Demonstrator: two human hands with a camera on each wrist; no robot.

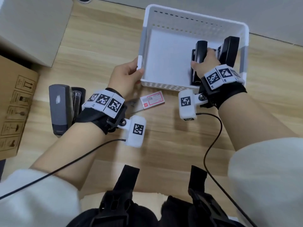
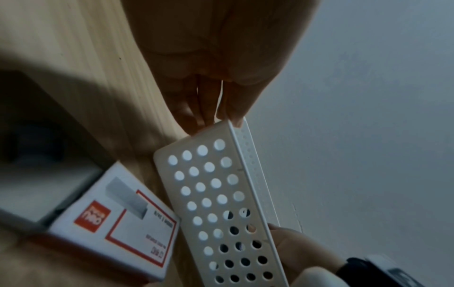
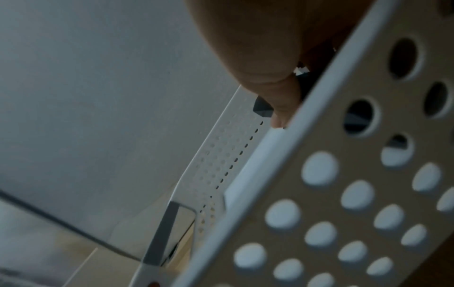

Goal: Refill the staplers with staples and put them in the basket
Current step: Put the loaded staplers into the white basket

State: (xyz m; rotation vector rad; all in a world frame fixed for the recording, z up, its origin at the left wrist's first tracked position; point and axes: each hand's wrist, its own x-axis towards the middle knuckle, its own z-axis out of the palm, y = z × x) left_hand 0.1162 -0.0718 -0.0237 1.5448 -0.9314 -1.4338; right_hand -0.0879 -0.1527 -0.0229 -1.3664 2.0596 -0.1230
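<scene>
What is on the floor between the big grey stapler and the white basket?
In the head view, the left hand and its wrist band sit between the grey stapler and the basket. Its grip pinches the basket's corner.

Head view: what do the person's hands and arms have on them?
Both hands, left and right, are bare. Each wrist wears a black strap, a white band of black square markers and a white marked camera block trailing a black cable. Pale sleeves are pushed up the forearms.

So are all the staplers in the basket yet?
Not yet. One black stapler already stands in the basket. The right hand is putting in a second while the left hand steadies the rim. The grey stapler still waits on the table.
</scene>
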